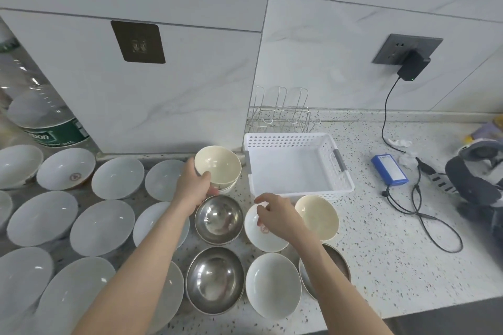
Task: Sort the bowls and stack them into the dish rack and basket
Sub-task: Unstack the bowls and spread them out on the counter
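Speckled stone countertop [381,239]. On the left, rows of white bowls [103,227]; near centre, two steel bowls [219,219]; cream bowl [317,216] to the right. Farther back, white perforated basket [298,163], wire dish rack [281,114] behind. Far right, blue battery pack [389,170] and black cable [424,215].

At the left edge of the frame, the green label of a large clear plastic bottle [40,106] shows the letters "bon"; its smaller print below is too blurred to read.

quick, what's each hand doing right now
Left hand: grips the cream bowl by its rim.
Right hand: holds nothing, fingers loosely curled over the small white bowl.
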